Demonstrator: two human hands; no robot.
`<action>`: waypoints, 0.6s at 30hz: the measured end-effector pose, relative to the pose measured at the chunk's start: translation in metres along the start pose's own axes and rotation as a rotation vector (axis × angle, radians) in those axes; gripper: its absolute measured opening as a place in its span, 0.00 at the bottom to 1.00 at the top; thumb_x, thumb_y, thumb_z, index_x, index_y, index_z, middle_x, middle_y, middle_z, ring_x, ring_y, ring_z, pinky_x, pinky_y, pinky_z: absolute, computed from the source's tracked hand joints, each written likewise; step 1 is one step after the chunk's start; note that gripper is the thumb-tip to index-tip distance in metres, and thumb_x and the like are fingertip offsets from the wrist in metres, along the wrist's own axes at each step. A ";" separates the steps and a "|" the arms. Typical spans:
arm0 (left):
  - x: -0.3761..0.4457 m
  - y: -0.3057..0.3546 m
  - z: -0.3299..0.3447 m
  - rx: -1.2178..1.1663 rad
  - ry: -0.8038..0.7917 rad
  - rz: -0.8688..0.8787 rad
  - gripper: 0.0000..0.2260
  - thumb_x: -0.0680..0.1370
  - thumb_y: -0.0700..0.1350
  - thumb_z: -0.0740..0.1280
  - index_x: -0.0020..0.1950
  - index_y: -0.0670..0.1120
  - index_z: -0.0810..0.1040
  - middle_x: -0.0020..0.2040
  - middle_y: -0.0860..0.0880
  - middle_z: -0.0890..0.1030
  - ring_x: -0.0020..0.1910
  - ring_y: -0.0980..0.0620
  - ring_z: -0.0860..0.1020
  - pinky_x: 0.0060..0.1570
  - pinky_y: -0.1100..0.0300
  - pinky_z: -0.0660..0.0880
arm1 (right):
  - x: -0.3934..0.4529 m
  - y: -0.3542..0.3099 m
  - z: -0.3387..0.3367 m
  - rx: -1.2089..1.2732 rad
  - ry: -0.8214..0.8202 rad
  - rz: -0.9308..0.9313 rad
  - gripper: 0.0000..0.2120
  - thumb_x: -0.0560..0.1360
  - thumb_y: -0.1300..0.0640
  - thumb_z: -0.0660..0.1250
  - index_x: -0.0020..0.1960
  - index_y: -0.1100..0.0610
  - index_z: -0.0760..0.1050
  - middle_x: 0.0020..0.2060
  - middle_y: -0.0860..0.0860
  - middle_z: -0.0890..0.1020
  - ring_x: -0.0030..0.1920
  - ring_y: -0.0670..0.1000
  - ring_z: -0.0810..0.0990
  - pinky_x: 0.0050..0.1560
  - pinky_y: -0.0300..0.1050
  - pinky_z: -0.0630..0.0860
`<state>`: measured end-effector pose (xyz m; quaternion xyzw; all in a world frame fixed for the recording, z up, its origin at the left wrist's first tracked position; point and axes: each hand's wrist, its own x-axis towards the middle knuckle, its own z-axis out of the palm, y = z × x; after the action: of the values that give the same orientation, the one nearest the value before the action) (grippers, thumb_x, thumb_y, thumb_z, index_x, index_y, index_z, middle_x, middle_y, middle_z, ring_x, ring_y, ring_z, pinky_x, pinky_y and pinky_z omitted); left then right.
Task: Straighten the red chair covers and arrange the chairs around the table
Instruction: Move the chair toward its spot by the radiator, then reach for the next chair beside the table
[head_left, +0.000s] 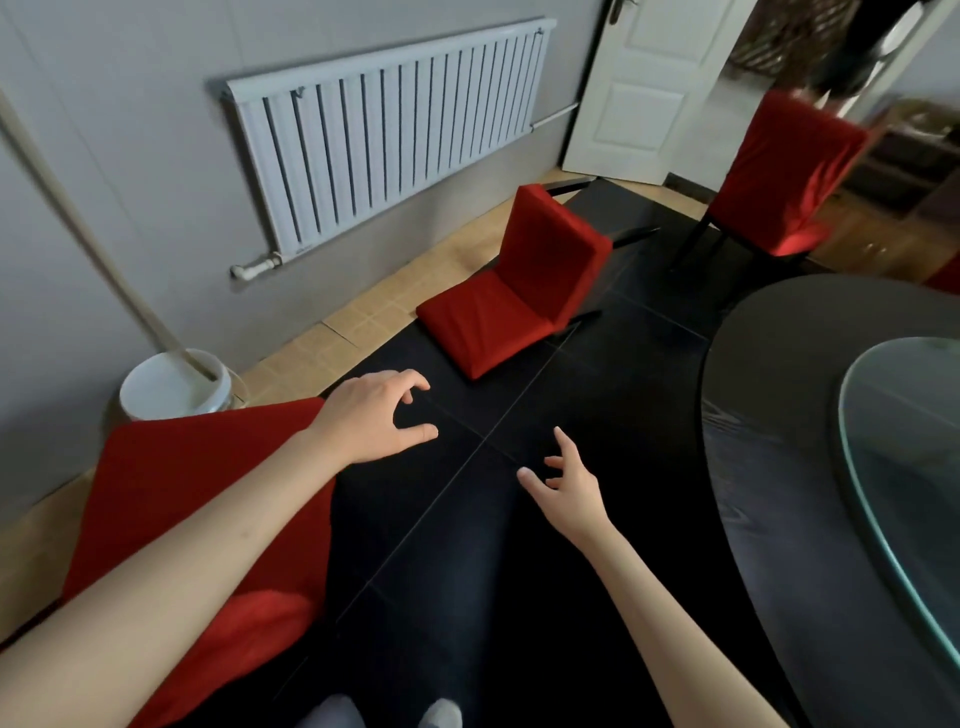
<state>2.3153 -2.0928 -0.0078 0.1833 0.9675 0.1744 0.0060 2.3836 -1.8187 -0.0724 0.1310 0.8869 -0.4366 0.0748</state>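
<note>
Head view showed both arms stretched forward over the dark floor, neither touching anything. The left hand (376, 415) hung with fingers (415, 383) loosely curved and released, just past the edge of a red-covered chair (197, 499) at the person's left; the right hand (563, 483) hovered apart from it, fingers spread and holding nothing. Ahead, a tipped chair (524, 291) lay on its back near the radiator (395, 140), its red cover fairly smooth, its dark legs pointing away. A third chair (779, 182) stood upright by the door (644, 88), its cover rumpled. The round worktop (810, 415) sat to the right, a glass turntable (904, 467) on it.

I judged the fallen chair the likely next target. Lifted by the cloth alone, the cover might slide or bunch instead of raising the frame. Swung up carelessly, its legs could strike the radiator or the worktop's edge. The bucket (171, 387) with its leaning pole (98, 239) stood close enough to be knocked.
</note>
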 end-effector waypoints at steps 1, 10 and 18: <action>0.011 0.005 0.003 -0.012 -0.002 -0.003 0.26 0.71 0.65 0.67 0.65 0.55 0.71 0.53 0.57 0.78 0.43 0.59 0.72 0.40 0.61 0.67 | 0.010 0.002 -0.006 0.009 -0.005 0.012 0.41 0.72 0.42 0.70 0.78 0.46 0.51 0.64 0.50 0.74 0.54 0.48 0.78 0.55 0.44 0.76; 0.115 0.006 0.026 -0.068 -0.028 -0.047 0.18 0.72 0.60 0.70 0.58 0.54 0.77 0.48 0.59 0.78 0.43 0.60 0.74 0.39 0.64 0.67 | 0.119 0.007 -0.045 0.040 -0.017 0.051 0.39 0.72 0.45 0.71 0.77 0.48 0.56 0.63 0.51 0.74 0.53 0.48 0.79 0.55 0.44 0.77; 0.257 -0.017 0.039 -0.132 -0.066 -0.016 0.15 0.72 0.58 0.71 0.55 0.54 0.78 0.46 0.59 0.77 0.42 0.60 0.74 0.40 0.63 0.70 | 0.248 -0.012 -0.077 0.000 0.004 0.125 0.35 0.73 0.45 0.71 0.75 0.49 0.60 0.63 0.52 0.75 0.54 0.46 0.76 0.51 0.39 0.72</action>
<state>2.0727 -2.0031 -0.0372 0.1802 0.9546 0.2318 0.0513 2.1424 -1.7228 -0.0774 0.1869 0.8773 -0.4307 0.1000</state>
